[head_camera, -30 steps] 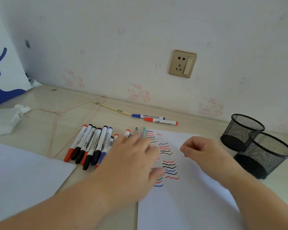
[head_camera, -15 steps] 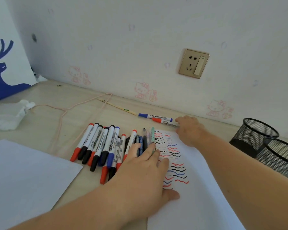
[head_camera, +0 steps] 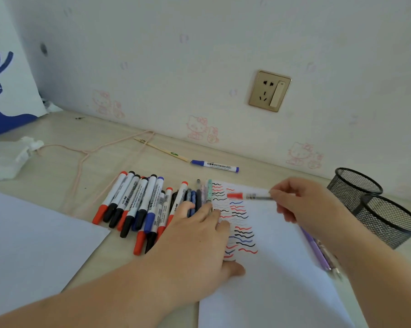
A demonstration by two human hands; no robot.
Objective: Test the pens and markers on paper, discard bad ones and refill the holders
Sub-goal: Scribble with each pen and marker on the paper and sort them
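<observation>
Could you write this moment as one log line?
right hand: holds red marker over paper | left hand: flat on paper | holders: empty

A pale wall [head_camera: 199,55] runs behind the counter [head_camera: 57,143], papered with faint pink cartoon cats and small washed-out marks. A brass-coloured socket plate [head_camera: 269,91] with a white switch is set into the wall right of centre. At the far left stands a white panel [head_camera: 3,86] printed with a dark blue deer. The counter is light wood grain, lit by soft, even daylight with weak shadows.
</observation>
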